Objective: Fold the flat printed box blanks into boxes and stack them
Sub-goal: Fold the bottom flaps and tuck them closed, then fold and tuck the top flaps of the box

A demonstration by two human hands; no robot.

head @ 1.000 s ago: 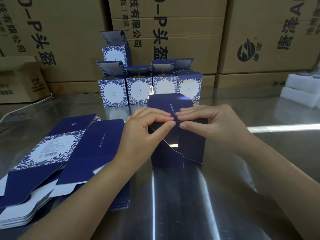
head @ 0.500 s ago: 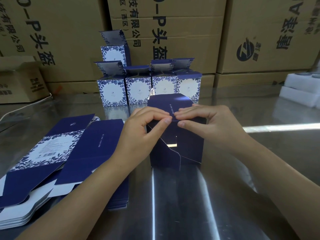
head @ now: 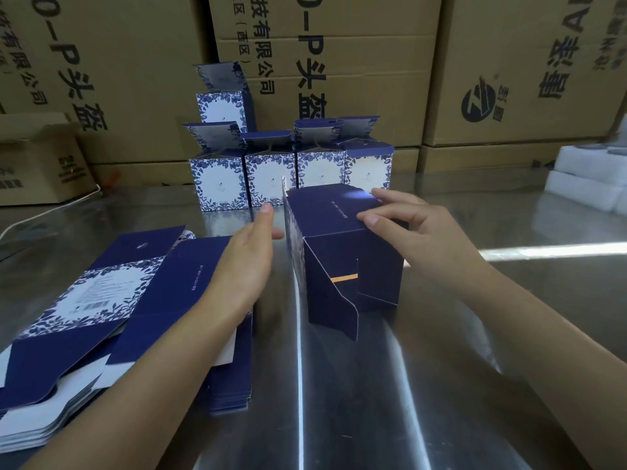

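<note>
Fingers (head: 263,228) straight and loose, our left hand (head: 244,266) hovers near the flat blanks (head: 101,300), which our forearm partly hides; our right hand (head: 431,242) pinches the half-folded box (head: 339,239) on the table (head: 373,385), covering its right side. Finished boxes (head: 271,178) stand behind.

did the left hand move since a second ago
Yes. The left hand came off the half-folded box and shifted left, toward the stack of flat blanks.

shiny steel table (head: 509,334), stacked cardboard cartons (head: 509,62)
</note>
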